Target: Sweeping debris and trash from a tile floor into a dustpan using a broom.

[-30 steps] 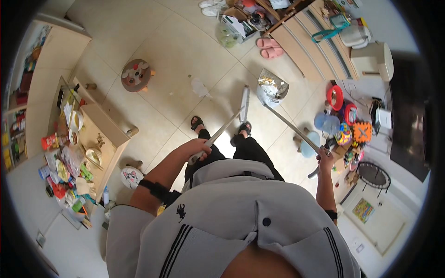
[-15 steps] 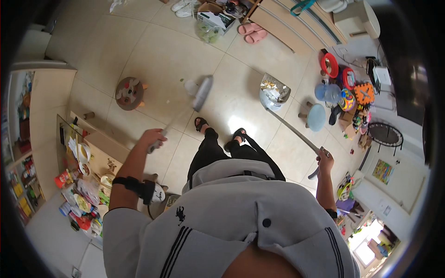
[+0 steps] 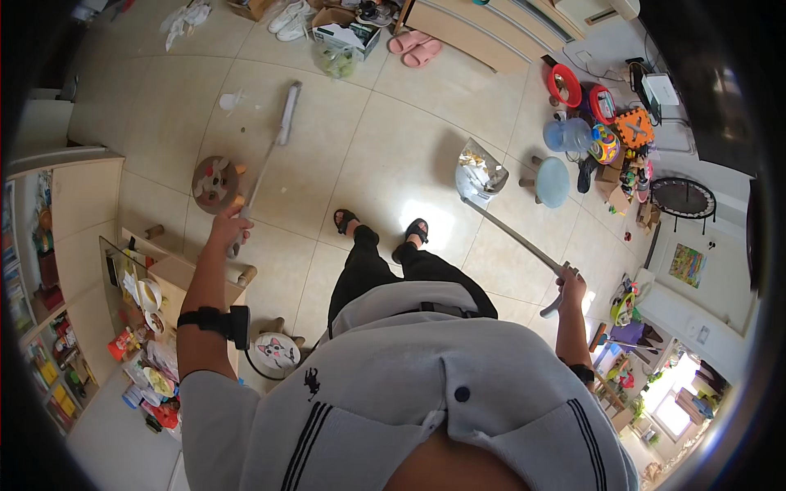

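The broom (image 3: 287,114) is being gripped by the curled fingers of the left hand (image 3: 227,228), its head being extended beyond the animal-face stool (image 3: 214,182), right of a white scrap (image 3: 232,101). The dustpan (image 3: 472,188), bearing litter (image 3: 483,168), is being held by its long handle in the right hand's fingers. Control is probably being served best by low, short strokes, clear of the stool, and a level pan.

We observe the left hand (image 3: 226,227) closed around a long-handled broom (image 3: 288,114), which reaches the tiled floor (image 3: 385,139) near a white scrap (image 3: 231,101). We find the right hand (image 3: 572,285) gripping a long-handled dustpan (image 3: 472,186) holding litter (image 3: 490,173), near a round blue stool (image 3: 553,182).
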Motion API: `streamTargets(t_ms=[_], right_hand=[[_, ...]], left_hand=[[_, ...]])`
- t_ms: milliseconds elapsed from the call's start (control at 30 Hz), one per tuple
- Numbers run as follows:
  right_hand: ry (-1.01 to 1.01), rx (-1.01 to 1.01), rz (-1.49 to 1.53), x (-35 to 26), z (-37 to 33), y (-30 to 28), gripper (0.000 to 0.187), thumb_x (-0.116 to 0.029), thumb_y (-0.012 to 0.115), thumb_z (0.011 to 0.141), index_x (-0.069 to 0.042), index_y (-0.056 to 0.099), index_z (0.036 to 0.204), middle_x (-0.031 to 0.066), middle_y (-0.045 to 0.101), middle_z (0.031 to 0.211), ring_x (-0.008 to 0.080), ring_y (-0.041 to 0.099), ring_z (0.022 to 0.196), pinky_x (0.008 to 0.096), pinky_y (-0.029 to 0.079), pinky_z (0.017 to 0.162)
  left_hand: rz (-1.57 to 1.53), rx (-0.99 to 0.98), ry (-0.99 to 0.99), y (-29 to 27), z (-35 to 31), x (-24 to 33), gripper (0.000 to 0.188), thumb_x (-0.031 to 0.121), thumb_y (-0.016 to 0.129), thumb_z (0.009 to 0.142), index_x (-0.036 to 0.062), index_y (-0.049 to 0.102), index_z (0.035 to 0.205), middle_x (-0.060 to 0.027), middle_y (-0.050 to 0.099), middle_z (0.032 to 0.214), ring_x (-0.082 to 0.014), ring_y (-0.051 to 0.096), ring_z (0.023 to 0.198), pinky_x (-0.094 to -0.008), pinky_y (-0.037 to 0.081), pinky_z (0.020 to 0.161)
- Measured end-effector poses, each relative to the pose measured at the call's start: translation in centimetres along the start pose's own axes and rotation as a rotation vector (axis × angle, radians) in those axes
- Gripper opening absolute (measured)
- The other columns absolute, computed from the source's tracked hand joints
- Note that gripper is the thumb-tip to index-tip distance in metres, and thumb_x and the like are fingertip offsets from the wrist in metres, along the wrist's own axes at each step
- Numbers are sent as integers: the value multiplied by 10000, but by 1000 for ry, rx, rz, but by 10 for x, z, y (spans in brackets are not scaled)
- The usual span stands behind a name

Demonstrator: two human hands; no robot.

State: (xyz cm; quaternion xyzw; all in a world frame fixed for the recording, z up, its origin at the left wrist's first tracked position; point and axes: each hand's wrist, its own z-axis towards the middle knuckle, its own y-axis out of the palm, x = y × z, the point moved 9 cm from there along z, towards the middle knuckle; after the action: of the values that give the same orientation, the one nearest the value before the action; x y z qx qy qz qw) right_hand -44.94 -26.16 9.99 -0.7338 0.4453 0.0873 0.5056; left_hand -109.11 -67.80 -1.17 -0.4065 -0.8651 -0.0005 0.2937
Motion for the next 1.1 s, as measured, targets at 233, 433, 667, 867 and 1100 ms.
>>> streamTargets(t_ms=[233, 433, 667, 867, 1100], right_hand=[[46, 75, 16, 25, 29, -38, 135, -142, 553, 677, -36, 530, 758, 2, 464, 549, 69, 412, 428, 189, 297, 381], [72, 114, 54, 53, 40, -82, 143, -137, 560, 675, -37, 530, 772, -2, 464, 552, 68, 414, 433, 188, 297, 387], [0, 130, 15, 89, 32, -123, 150, -160, 558, 686, -36, 548, 769, 13, 467, 509, 53, 371, 390, 181, 280, 365], [-6, 106, -44, 90, 29, -123, 237, -102, 569, 663, 12, 534, 868, 28, 483, 509, 60, 397, 388, 183, 268, 342], [-81, 5, -162, 47, 37, -76, 190, -105, 571, 663, 13, 550, 811, 28, 491, 535, 77, 443, 423, 201, 301, 365]], left_hand=[[55, -262, -76, 130, -55, -10, 526, 12, 558, 632, 36, 384, 1128, -90, 540, 710, -115, 478, 467, -240, 393, 395], [34, -660, -159, 300, -71, -24, 417, 5, 530, 639, -10, 439, 1047, -95, 543, 669, -112, 485, 461, -234, 398, 390], [171, -781, -153, 461, -51, -28, 104, -9, 529, 634, -47, 512, 729, -89, 505, 555, -129, 464, 400, -246, 376, 356], [-113, -780, -382, 492, 7, -24, 78, 52, 530, 654, -25, 522, 664, -68, 488, 499, -133, 464, 406, -242, 358, 362], [-359, -797, -392, 398, 41, 18, 139, 53, 512, 692, -19, 472, 804, -44, 494, 663, -58, 456, 472, -159, 395, 393]])
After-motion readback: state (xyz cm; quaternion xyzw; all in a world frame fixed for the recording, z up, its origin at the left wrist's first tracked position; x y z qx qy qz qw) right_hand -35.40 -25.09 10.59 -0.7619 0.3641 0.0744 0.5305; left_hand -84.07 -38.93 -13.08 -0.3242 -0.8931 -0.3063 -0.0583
